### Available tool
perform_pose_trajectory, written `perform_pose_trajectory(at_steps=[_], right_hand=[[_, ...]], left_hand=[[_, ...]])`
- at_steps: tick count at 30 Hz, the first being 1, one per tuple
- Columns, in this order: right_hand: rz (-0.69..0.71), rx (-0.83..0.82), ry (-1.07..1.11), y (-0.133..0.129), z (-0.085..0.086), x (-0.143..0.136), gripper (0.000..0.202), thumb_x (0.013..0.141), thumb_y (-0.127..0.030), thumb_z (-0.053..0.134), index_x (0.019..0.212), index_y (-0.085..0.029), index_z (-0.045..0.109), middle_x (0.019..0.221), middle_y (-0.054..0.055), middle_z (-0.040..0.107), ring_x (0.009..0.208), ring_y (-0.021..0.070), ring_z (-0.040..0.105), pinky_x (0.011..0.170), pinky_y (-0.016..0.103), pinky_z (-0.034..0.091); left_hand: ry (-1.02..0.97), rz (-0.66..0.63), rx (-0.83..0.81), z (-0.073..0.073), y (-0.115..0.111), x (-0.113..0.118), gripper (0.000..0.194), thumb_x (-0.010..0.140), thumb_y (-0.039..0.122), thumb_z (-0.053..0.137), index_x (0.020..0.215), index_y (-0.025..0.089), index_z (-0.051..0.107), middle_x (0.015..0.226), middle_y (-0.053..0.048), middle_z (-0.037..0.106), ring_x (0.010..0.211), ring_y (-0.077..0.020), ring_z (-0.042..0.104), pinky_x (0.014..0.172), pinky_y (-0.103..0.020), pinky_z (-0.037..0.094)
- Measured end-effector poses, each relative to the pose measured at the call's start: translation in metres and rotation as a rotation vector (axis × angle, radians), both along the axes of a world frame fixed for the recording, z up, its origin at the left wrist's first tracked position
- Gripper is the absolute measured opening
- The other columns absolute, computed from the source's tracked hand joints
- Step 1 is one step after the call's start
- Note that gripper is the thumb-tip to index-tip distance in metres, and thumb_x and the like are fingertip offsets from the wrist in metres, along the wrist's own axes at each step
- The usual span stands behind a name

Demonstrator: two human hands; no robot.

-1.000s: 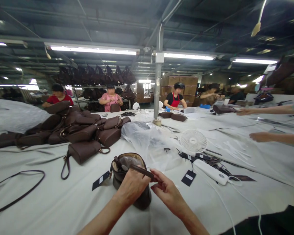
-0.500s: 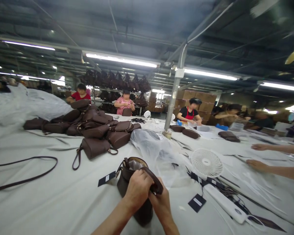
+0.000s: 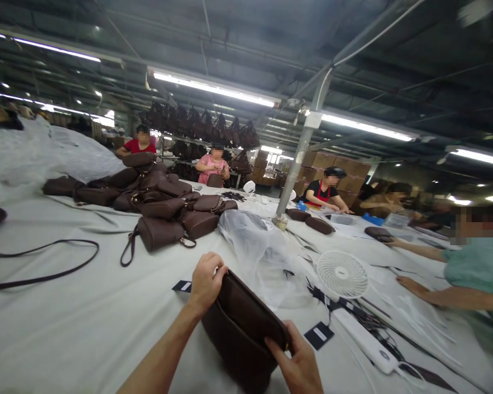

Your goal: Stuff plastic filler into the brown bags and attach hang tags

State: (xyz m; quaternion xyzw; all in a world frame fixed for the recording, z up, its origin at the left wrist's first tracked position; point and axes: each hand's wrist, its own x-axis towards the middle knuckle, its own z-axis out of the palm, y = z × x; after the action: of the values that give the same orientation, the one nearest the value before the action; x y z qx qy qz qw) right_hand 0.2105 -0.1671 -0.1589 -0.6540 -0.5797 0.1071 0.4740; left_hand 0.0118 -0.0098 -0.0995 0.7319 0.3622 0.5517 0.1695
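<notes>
A dark brown handbag (image 3: 240,334) stands tilted on the white-covered table right in front of me. My left hand (image 3: 206,279) pinches the far left corner of its top edge. At the near right end, my right hand (image 3: 293,355) grips the other corner, thumb on the front face, close to a small gold fitting. Both top corners are pulled apart, so the rim runs straight between my hands. A black tag with a white label (image 3: 183,285) shows beside my left wrist. The bag's inside is hidden from this angle.
Beyond lies a heap of brown bags (image 3: 160,232), with a clear plastic bag (image 3: 254,246) beside it. At right are a white fan (image 3: 342,274), a power strip (image 3: 365,340), a loose black tag (image 3: 319,334) and a metal post (image 3: 298,164). A co-worker in green (image 3: 476,268) reaches in from the right.
My hands have gone from close together at the bag's rim to its two opposite corners. The bag has turned and its top is drawn out straight. The co-worker at right has leaned in, touching a brown bag.
</notes>
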Motion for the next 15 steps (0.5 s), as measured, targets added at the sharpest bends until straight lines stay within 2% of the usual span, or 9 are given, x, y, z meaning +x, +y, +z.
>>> perform_pose_trajectory(at_steps=[3,6,8,10,12,14,15], right_hand=[[0.021,-0.021,-0.068,-0.008,0.019,0.015,0.023,0.081,-0.044,0.060,0.078,-0.021,0.059,0.066,-0.002,0.058,0.063,0.0164,0.054,0.060,0.024,0.045],[0.049,-0.083,-0.153,-0.014,0.034,0.033,0.020,0.081,-0.042,0.059,0.080,-0.022,0.059,0.066,-0.002,0.059,0.064,0.0170,0.056,0.060,0.024,0.046],[0.063,-0.156,-0.227,-0.017,0.039,0.044,0.018,0.081,-0.040,0.058,0.080,-0.022,0.058,0.067,-0.002,0.062,0.064,0.0181,0.059,0.059,0.026,0.047],[0.037,-0.158,-0.336,-0.018,0.042,0.049,0.017,0.079,-0.035,0.057,0.089,-0.022,0.060,0.077,0.001,0.067,0.070,0.0208,0.063,0.063,0.029,0.050],[-0.022,-0.070,-0.507,-0.015,0.050,0.042,0.036,0.074,-0.031,0.060,0.109,-0.021,0.059,0.099,0.008,0.070,0.089,0.0269,0.065,0.078,0.037,0.052],[-0.081,0.026,-0.699,-0.006,0.062,0.023,0.059,0.071,-0.032,0.067,0.126,-0.020,0.052,0.120,0.013,0.064,0.109,0.0340,0.059,0.094,0.048,0.045],[-0.094,0.037,-0.772,0.000,0.069,0.011,0.064,0.070,-0.034,0.070,0.129,-0.019,0.051,0.123,0.015,0.063,0.112,0.0360,0.057,0.097,0.050,0.042]], left_hand=[[-0.125,-0.131,-0.144,0.004,-0.008,-0.007,0.016,0.080,0.019,0.052,0.064,0.019,0.052,0.084,-0.004,0.061,0.079,-0.0186,0.056,0.067,-0.029,0.042],[-0.156,-0.235,-0.191,0.007,-0.021,-0.008,0.015,0.080,0.022,0.054,0.066,0.019,0.056,0.093,-0.005,0.062,0.084,-0.0178,0.057,0.068,-0.027,0.043],[-0.150,-0.265,-0.210,0.004,-0.029,-0.004,0.015,0.080,0.024,0.055,0.066,0.019,0.056,0.089,-0.004,0.061,0.083,-0.0178,0.057,0.068,-0.027,0.044],[-0.153,-0.241,-0.225,-0.004,-0.036,0.004,0.017,0.080,0.024,0.054,0.064,0.019,0.053,0.083,-0.004,0.060,0.078,-0.0173,0.056,0.070,-0.028,0.043],[-0.169,-0.202,-0.245,-0.011,-0.040,0.011,0.018,0.082,0.025,0.053,0.064,0.019,0.053,0.081,-0.003,0.059,0.076,-0.0169,0.055,0.072,-0.029,0.042],[-0.164,-0.210,-0.290,-0.014,-0.042,0.017,0.018,0.082,0.026,0.052,0.066,0.019,0.056,0.080,-0.003,0.060,0.077,-0.0168,0.055,0.072,-0.029,0.042],[-0.145,-0.239,-0.320,-0.014,-0.041,0.019,0.017,0.081,0.026,0.053,0.067,0.019,0.058,0.080,-0.002,0.061,0.076,-0.0168,0.056,0.070,-0.028,0.042]])
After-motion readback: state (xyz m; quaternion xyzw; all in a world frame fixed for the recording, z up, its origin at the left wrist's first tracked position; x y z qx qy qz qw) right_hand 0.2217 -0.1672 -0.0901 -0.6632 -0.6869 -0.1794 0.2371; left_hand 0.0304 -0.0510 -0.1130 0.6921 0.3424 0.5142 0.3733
